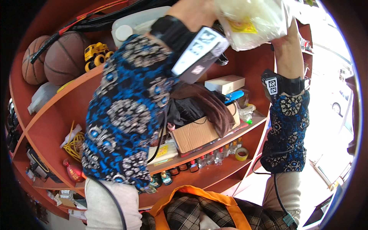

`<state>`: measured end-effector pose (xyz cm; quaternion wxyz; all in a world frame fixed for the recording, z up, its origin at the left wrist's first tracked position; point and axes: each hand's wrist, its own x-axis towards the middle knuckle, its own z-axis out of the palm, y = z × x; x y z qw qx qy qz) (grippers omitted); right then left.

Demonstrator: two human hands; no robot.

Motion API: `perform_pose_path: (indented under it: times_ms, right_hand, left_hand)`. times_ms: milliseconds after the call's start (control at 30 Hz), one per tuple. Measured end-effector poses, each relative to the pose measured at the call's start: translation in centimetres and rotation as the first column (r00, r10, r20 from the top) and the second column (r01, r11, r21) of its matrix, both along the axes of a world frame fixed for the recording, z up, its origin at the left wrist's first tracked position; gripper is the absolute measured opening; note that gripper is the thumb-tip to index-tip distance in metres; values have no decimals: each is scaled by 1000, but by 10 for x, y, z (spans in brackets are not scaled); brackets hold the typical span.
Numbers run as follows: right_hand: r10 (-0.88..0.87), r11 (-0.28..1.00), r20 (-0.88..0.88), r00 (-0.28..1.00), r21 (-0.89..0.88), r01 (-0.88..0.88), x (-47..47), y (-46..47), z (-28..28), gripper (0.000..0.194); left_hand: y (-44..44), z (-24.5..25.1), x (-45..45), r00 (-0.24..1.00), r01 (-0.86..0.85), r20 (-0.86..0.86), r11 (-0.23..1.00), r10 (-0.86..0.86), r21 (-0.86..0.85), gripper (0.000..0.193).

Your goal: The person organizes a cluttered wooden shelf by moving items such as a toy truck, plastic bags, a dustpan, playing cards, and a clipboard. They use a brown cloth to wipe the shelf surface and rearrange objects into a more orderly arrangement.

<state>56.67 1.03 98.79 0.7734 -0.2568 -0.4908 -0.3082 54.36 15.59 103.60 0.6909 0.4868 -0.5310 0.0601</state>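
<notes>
A clear plastic bag of white contents (256, 17) with a yellow label is held up at the top of the view. On its left side is my left hand (197, 13), its fingers cut off by the top edge and the bag. My right hand (289, 37) supports the bag from the right, mostly hidden behind it. Below the bag, a wooden shelf unit (247, 61) carries an open cardboard box (195, 136) with a dark brown cloth (214, 106) draped over its edge. A white box (225, 84) lies behind that.
Basketballs (64, 59), a yellow toy truck (97, 56) and a white plastic jug (124, 33) fill the upper left shelf. Small bottles (220, 156) and a tape roll (241, 154) line the shelf below the box. Cables (276, 189) hang along both my arms.
</notes>
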Motion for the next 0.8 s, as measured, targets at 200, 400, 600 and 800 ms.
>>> perform_pose_path:
  times_ms: [200,400,600,800]
  right_hand:
    - [-193,967,-160,968,139,216,39,-80,-31,42]
    - [114,993,-92,989,1,-114,107,-143,-13,44]
    - [54,998,-170,984,45,-47,118,-112,8,44]
    - [-152,988,-170,974,-42,147,100,-70,-10,51]
  left_hand:
    - [-80,19,66,968,247,15,967,-249,60,75]
    - [-113,26,116,944,327,20,940,-330,98,75]
    - [-100,29,131,982,188,17,981,-189,47,65]
    - [-84,31,162,901,-421,-166,899,400,-120,51]
